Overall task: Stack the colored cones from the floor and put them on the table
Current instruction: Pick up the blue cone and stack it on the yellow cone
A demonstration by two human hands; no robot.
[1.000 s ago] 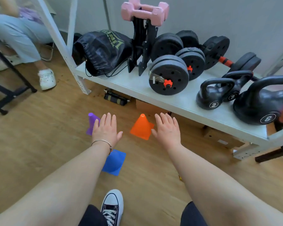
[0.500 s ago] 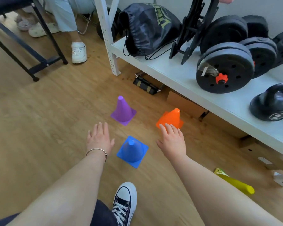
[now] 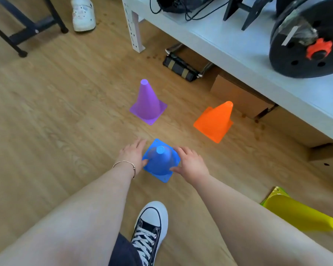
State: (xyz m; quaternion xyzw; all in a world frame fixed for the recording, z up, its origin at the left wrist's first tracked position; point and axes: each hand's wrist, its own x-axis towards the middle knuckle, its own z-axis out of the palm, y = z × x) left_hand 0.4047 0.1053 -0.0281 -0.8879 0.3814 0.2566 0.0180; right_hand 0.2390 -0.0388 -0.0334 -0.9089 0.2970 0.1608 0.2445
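Observation:
A blue cone (image 3: pixel 160 163) stands upright on the wooden floor just in front of me. My left hand (image 3: pixel 133 155) is at its left side and my right hand (image 3: pixel 190 163) at its right side. Both hands have spread fingers, and the thumbs touch the cone's lower wall. Farther off stand a purple cone (image 3: pixel 147 104) and an orange cone (image 3: pixel 215 121), both upright and untouched. A yellow cone (image 3: pixel 300 213) lies on its side at the lower right. The white table (image 3: pixel 244 54) runs along the upper right.
Black weight plates (image 3: pixel 306 41), a black stand and a bag's cords sit on the table. Under it lie a cardboard box (image 3: pixel 238 95) and a black strapped item (image 3: pixel 181 67). My sneaker (image 3: pixel 150 227) is below the blue cone. Another person's white shoe (image 3: pixel 83 15) and black frame legs are top left.
My view has dropped closer to the floor. Both hands have come in from apart to flank the blue cone and touch it. The yellow cone shows more fully now.

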